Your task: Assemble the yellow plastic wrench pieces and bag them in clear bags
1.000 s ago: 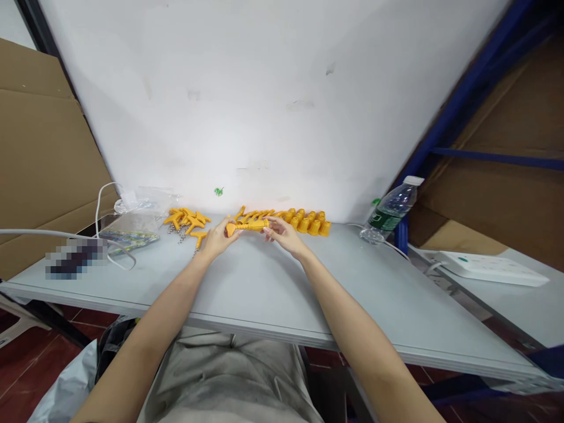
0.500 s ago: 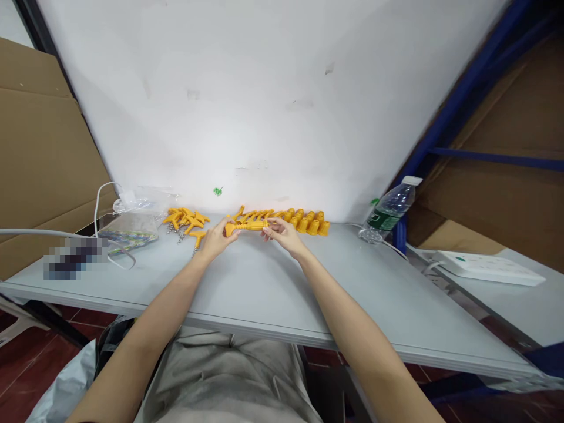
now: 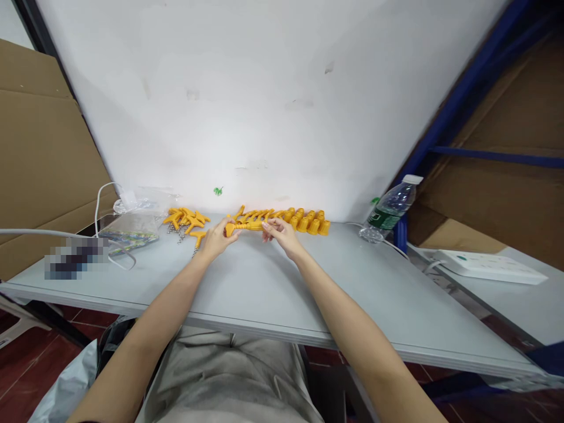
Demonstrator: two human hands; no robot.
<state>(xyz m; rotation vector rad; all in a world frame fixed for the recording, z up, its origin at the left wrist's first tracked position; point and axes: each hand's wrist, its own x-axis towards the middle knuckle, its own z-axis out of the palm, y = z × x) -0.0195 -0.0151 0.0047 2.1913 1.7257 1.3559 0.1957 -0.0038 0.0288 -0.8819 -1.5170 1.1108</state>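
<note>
- The surface is lined at its back with yellow parts.
- The left hand's grip and right hand's grip are closed on opposite ends.
- Yellow cups are ranged rightward; chained T-shaped pieces are left loose, seemingly untouched.
- Between both hands, one yellow rod is held, apparently part-finished.

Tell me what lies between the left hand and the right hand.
In the head view, a slim yellow item spans the gap, its ends at the fingers of the left hand and right hand.
</note>
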